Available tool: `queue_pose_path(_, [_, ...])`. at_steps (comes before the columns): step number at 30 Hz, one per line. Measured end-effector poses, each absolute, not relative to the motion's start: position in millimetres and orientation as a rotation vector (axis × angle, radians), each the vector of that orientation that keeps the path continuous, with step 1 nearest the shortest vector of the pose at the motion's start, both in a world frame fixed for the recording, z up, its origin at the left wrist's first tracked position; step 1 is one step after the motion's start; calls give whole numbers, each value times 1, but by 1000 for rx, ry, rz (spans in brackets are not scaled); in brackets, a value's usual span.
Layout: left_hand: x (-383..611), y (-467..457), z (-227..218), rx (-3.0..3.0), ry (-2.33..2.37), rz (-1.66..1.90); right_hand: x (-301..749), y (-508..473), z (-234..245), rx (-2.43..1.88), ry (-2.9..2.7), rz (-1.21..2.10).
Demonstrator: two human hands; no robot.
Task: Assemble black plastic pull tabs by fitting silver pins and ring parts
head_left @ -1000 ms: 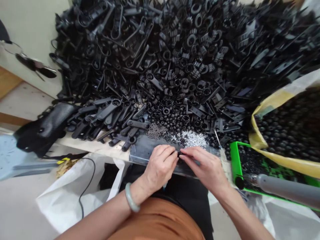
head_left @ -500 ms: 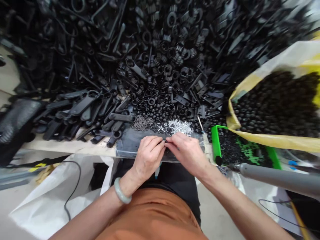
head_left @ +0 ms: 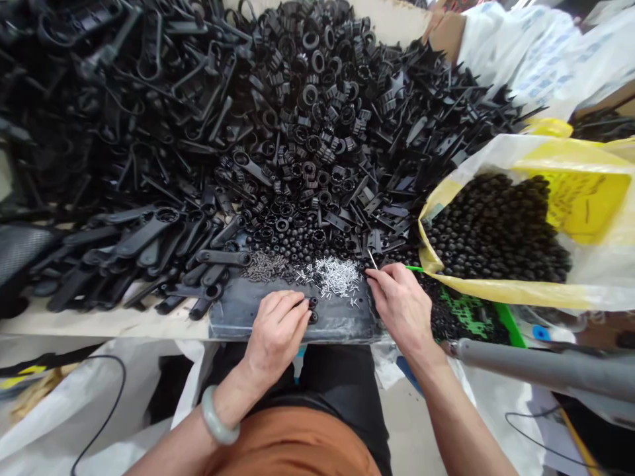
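Observation:
My left hand [head_left: 278,330] is closed at the front of the dark work pad [head_left: 342,324]. Small black plastic pieces [head_left: 312,317] with round ends show at its fingertips, partly covered by the fingers. To the right, my right hand [head_left: 401,301] is closed over the lower part of a thin metal-shafted tool [head_left: 372,259], whose tip points up and away. The handle is hidden under the fingers. Behind the pad lie a pile of silver pins [head_left: 337,274], a heap of small grey-brown pieces [head_left: 268,266] and black beads [head_left: 292,246].
A large heap of black plastic parts [head_left: 317,119] fills the back. Black handle-shaped parts [head_left: 149,238] lie at left. On the right are a yellow-edged bag [head_left: 496,291] of black beads, a green bin [head_left: 516,330] and a grey cylindrical bar [head_left: 520,363].
My right hand has parted from the left and moved right onto the thin-shafted tool. My left hand stays at the pad with the black piece. The view has tilted up and right.

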State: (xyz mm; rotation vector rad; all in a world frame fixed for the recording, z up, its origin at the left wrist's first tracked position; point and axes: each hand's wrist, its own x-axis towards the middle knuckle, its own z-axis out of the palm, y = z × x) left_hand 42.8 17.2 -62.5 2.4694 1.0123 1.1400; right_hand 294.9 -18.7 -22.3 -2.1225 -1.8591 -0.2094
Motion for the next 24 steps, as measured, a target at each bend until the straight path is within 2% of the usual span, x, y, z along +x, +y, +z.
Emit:
queue_pose_path(4, [44, 16, -60, 2453, 1021, 1140, 297, -18, -21, -2042, -1875, -209])
queue_pose_path(10, [44, 14, -56, 2440, 1016, 1114, 263, -43, -9, -1686, -1705, 435])
queue_pose_path(12, [44, 14, -56, 2432, 1014, 1110, 246, -47, -11, -1618, -1769, 523])
queue_pose_path(24, [44, 10, -61, 2451, 1054, 1033, 220, -37, -10, -1564, -2194, 321])
